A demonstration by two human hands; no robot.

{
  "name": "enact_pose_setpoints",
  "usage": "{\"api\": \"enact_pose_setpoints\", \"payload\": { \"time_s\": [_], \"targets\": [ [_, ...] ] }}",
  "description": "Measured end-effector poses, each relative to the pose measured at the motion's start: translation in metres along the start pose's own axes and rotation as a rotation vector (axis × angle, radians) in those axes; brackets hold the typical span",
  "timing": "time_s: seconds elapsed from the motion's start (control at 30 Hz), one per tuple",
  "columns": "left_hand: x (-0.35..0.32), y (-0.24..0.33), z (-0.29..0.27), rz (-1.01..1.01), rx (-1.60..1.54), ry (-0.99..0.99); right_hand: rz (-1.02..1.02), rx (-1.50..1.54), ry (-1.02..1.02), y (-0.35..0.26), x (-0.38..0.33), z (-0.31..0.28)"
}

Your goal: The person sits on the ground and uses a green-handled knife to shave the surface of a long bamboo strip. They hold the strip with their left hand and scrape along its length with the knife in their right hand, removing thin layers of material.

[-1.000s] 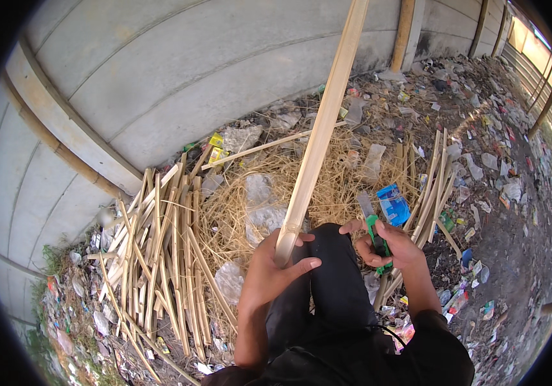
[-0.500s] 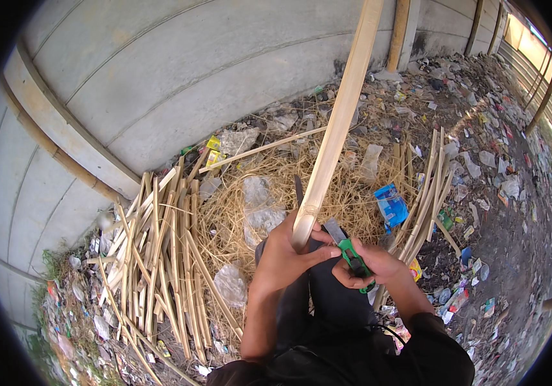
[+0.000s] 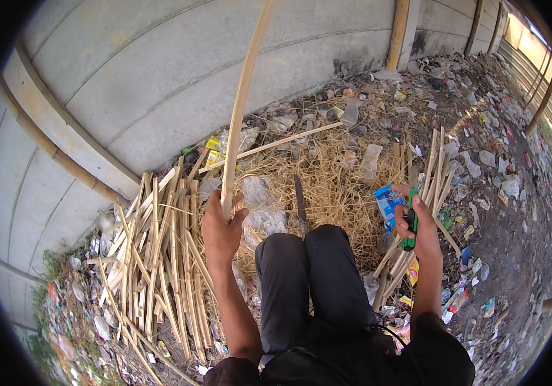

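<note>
A long, pale bamboo strip [image 3: 242, 103] rises from my left hand [image 3: 219, 233], leaning slightly right toward its top, which runs out of view. My left fingers are round its lower end, thumb standing out to the right. Over on the right, my right hand [image 3: 426, 233] is closed round a green box cutter [image 3: 409, 225], apart from the strip. Its blade points upward. Between the hands, a long knife [image 3: 300, 199] with a dark blade lies on the straw-like shavings [image 3: 334, 186] just beyond my knees; its handle end is partly hidden.
A heap of bamboo strips [image 3: 160, 270] lies at the left, with a smaller bundle [image 3: 440, 170] at the right. One strip [image 3: 289, 143] lies across the far side of the shavings. A blue wrapper [image 3: 388, 202] and other litter cover the ground before a concrete wall [image 3: 179, 77].
My hands have moved apart. The left carried the bamboo strip leftward, and the right took the box cutter away to the right and up. The long knife now shows more fully.
</note>
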State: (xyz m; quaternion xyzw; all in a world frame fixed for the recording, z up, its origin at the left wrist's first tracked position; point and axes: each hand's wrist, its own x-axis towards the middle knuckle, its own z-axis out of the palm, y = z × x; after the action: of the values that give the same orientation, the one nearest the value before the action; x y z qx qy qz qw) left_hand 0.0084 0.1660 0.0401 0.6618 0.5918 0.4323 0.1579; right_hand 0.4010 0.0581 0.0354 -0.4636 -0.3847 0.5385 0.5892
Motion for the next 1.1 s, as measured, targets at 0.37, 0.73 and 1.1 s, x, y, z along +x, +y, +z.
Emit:
{"api": "enact_pose_setpoints", "payload": {
  "time_s": [0.37,0.73,1.1],
  "targets": [
    [-0.033,-0.003,-0.002,-0.479,-0.673,-0.419,-0.224,-0.394,0.037,0.029,0.009,0.015],
    [-0.07,0.058,-0.021,-0.374,-0.863,-0.749,-0.739,-0.895,-0.267,0.032,-0.003,0.105],
    [-0.087,0.078,-0.023,-0.322,-0.635,-0.707,-0.879,-0.994,-0.264,0.022,-0.009,0.117]
  ]
}}
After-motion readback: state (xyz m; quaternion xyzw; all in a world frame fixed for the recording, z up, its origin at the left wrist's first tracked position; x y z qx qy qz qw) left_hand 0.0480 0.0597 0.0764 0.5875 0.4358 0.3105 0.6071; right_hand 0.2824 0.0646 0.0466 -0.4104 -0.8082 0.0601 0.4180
